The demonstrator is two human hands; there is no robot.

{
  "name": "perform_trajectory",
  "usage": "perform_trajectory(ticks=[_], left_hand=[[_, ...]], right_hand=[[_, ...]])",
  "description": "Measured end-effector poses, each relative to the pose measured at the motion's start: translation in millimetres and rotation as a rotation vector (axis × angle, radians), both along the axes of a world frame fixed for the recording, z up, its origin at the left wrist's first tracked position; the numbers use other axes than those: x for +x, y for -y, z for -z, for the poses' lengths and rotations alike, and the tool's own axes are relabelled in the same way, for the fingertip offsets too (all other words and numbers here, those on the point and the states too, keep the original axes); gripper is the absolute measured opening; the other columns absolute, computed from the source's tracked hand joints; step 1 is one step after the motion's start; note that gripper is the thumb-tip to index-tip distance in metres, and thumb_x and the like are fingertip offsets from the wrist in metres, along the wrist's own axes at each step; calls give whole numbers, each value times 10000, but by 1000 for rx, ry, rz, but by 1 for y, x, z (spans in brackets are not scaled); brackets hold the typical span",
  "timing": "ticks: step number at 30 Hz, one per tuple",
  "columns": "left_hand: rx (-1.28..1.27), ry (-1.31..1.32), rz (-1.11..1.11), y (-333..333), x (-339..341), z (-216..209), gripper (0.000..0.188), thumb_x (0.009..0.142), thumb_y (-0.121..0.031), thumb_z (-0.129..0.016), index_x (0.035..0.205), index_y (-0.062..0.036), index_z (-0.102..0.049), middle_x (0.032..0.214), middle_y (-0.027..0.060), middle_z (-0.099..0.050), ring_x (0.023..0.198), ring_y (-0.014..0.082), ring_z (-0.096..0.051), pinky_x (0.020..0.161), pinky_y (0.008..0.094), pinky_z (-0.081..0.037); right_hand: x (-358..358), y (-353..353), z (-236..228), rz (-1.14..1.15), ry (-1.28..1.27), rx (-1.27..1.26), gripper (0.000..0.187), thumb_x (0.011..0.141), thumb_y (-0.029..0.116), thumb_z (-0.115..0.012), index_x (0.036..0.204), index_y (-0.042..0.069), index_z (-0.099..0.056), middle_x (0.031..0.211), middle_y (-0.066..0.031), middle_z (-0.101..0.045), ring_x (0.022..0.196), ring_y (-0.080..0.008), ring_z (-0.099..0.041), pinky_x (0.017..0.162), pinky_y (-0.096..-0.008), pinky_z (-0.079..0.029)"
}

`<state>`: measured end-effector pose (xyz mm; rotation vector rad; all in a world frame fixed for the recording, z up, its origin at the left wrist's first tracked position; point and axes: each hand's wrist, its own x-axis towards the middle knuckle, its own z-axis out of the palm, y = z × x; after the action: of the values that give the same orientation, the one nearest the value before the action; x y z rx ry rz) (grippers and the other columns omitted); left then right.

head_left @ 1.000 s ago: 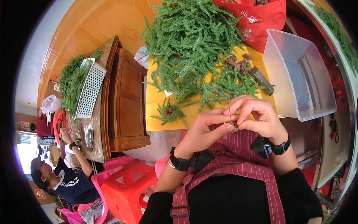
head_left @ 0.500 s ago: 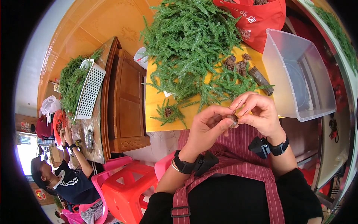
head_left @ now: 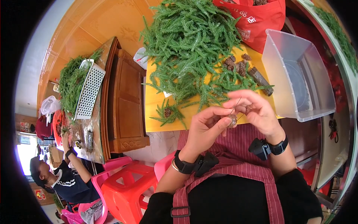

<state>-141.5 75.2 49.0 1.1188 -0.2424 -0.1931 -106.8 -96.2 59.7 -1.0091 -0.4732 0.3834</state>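
My left hand point(head_left: 210, 125) pinches a small brown pine cone point(head_left: 232, 120) between thumb and fingers, above my lap by the table's near edge. Thin dark wire point(head_left: 238, 100) sticks out from the cone, its loose ends pointing toward the other hand. Close beside it, my right hand point(head_left: 257, 112) has its fingers curved and apart, around the wire ends without a visible grip. On the yellow table point(head_left: 156, 123), a small green sprig with a pine cone point(head_left: 167, 112) at its middle lies left of my hands.
A big heap of green artificial fir sprigs point(head_left: 190, 44) covers the table's far part. Loose pine cones point(head_left: 240, 68) and a dark bundle of thin rods point(head_left: 261, 81) lie right of it. A clear plastic bin point(head_left: 298, 74), a red bag point(head_left: 257, 26) and a red stool point(head_left: 128, 186) stand around. Another person works at left.
My right hand has let go of the wire at the cone, its fingers spreading and lifting slightly. My left hand keeps the cone nearly in place.
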Motion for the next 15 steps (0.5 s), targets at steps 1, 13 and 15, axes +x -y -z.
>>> perform_trajectory(ticks=[1, 13, 15], left_hand=[[3, 4, -2, 0, 0, 0, 190, 844, -26, -546, 1033, -20, -566, 884, 49, -602, 757, 72, -556, 536, 180, -435], [-20, 44, 38, -4, 1, 9, 171, 831, -19, -564, 1002, -18, -558, 872, 48, -602, 748, 76, -555, 538, 184, -432], [-8, 47, 33, -3, 1, 3, 166, 828, -17, -567, 994, -17, -557, 867, 46, -602, 741, 76, -555, 540, 184, -432]], right_hand=[[0, 0, 0, -61, 19, 6, 329, 816, 95, -590, 1105, -24, -488, 1098, -149, -541, 944, -189, -558, 798, -317, -474], [7, 7, -14, 18, 360, -379, 223, 733, -2, -624, 956, -7, -619, 1004, -130, -585, 892, -184, -576, 741, -287, -499], [4, 6, -11, 45, 318, -351, 225, 723, 9, -636, 948, -2, -625, 989, -124, -594, 891, -187, -578, 751, -292, -491]])
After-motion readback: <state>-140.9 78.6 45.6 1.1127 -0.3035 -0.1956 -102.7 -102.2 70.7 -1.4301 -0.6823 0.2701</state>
